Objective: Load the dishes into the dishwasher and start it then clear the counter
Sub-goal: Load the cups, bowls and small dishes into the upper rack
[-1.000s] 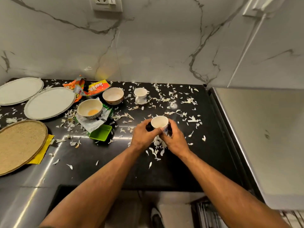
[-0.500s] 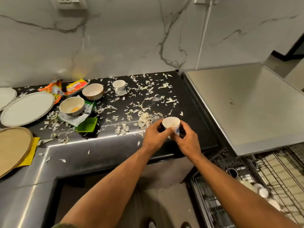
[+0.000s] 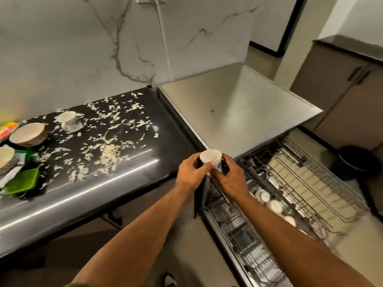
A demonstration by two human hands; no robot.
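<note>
White cup (image 3: 210, 156) held upright by left hand (image 3: 191, 175) and right hand (image 3: 233, 179).

Two bare hands, the left hand (image 3: 191, 175) and the right hand (image 3: 232, 179), share one small white cup with a blue pattern (image 3: 211, 160). On the black counter (image 3: 165, 131): one white cup on a saucer (image 3: 68, 121), two round cream bowls (image 3: 27, 134) (image 3: 5, 156) and one square green plastic dish (image 3: 22, 181). Two pulled-out wire dishwasher racks (image 3: 306, 183) (image 3: 244, 235) appear at right, with one dark round bin (image 3: 356, 162) on the floor.
</note>
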